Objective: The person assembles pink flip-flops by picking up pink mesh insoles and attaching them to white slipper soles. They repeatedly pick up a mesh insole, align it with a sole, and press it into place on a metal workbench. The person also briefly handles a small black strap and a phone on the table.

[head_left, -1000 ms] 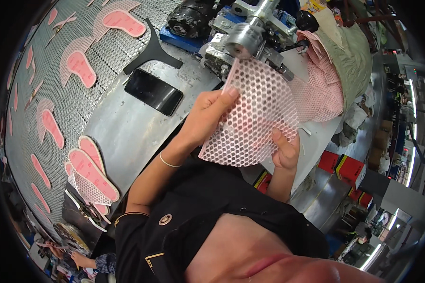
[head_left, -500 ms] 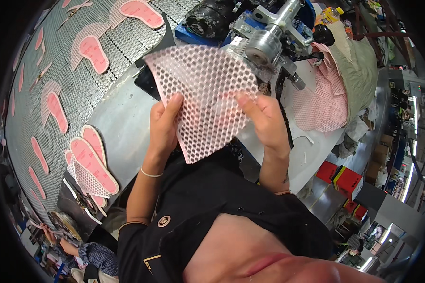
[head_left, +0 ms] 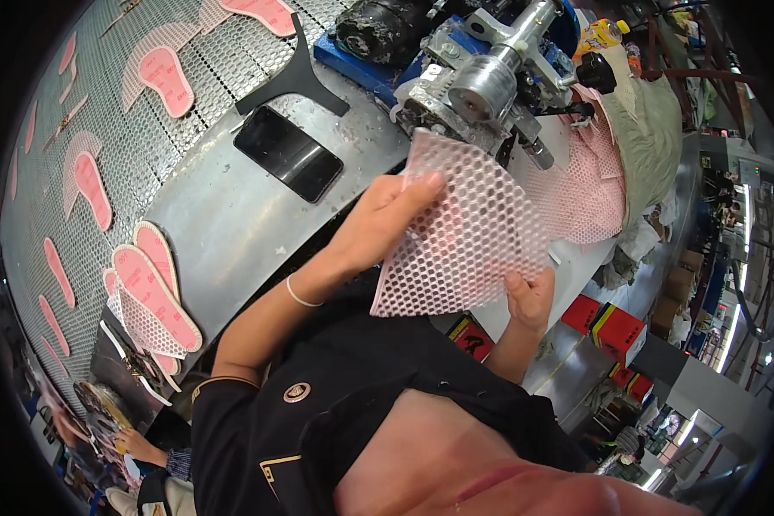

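Observation:
I hold a pink honeycomb mesh sheet with both hands in front of my chest. My left hand grips its upper left edge, fingers spread over the mesh. My right hand pinches its lower right corner. The sheet's top edge lies right under a metal machine head with a silver cylinder. A pile of the same pink mesh lies to the right of the machine.
A black phone lies on the metal table. Pink insole shapes rest on a perforated conveyor at left. Red boxes stand lower right. Another person's hand shows at bottom left.
The mesh sheet moved from the middle to the right, toward the machine head. My left hand shifted from its left edge onto its upper side; my right hand dropped to the lower corner.

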The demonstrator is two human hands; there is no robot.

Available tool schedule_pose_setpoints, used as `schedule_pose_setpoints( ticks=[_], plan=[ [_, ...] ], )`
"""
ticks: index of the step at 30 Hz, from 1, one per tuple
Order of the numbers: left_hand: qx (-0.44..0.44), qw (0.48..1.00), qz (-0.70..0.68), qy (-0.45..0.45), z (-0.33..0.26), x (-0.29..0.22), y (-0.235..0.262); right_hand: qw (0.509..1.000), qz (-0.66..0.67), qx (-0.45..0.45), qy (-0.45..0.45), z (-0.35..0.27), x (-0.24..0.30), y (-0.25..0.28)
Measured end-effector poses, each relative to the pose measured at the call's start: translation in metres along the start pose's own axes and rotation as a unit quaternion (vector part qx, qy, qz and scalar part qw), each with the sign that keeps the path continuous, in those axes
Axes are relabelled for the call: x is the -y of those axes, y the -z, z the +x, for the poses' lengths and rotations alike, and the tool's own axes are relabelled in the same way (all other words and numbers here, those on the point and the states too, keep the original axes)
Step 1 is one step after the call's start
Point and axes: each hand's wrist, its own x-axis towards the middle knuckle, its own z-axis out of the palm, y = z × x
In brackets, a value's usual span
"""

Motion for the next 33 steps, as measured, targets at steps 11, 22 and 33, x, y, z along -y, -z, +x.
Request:
schedule_pose_setpoints(
  ticks=[11,22,33],
  plan=[
    [0.095,0.987,-0.097,0.091,0.032,-0.005,-0.008,0.999,0.025,-0.008,0.031,-0.024,0.011,0.010],
    [-0.067,0.996,0.022,-0.058,-0.003,-0.032,0.048,0.997,-0.003,0.065,-0.032,0.060,0.022,-0.059],
    [0.038,0.999,-0.006,-0.028,-0.041,0.038,0.009,0.988,-0.144,-0.041,0.027,0.079,0.035,-0.065]
  ],
)
